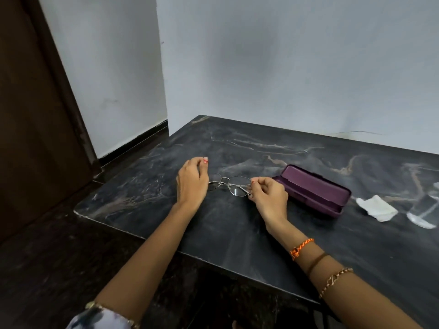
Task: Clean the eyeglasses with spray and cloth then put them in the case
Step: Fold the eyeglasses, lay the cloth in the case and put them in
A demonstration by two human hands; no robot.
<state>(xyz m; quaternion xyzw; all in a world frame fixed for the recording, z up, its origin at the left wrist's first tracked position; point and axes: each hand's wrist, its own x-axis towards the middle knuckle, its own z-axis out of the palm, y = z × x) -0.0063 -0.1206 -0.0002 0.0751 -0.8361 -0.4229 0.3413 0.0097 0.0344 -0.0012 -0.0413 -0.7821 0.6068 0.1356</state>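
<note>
On the dark marbled tabletop (pixel 237 233), near its left front corner, I see the eyeglasses (pixel 229 185), a thin metal frame with clear lenses, held between two bare hands. My reading of the right hand (pixel 269 198) is that its thumb and forefinger pinch the frame at the outer edge of the right lens, the other fingers curled in behind. I see the left hand (pixel 192 184) covering the opposite end of the frame with curled fingers; the left lens and temple are mostly hidden beneath it, so I cannot tell whether the fingers actually grip the frame or only rest over it. Whether the glasses touch the table or are lifted slightly above it is also unclear to me from this angle. Just right of the right hand lies the purple case (pixel 313 189), open, its lid tipped back and its lining visible. Further right I note a crumpled white cloth (pixel 377 211) lying flat on the table, apart from the case. At the right edge of the view stands a clear object (pixel 425 210), cut off by the frame and blurred; I take it for the spray bottle but cannot confirm this. Bracelets and an orange thread band (pixel 300 249) circle the right forearm.
</note>
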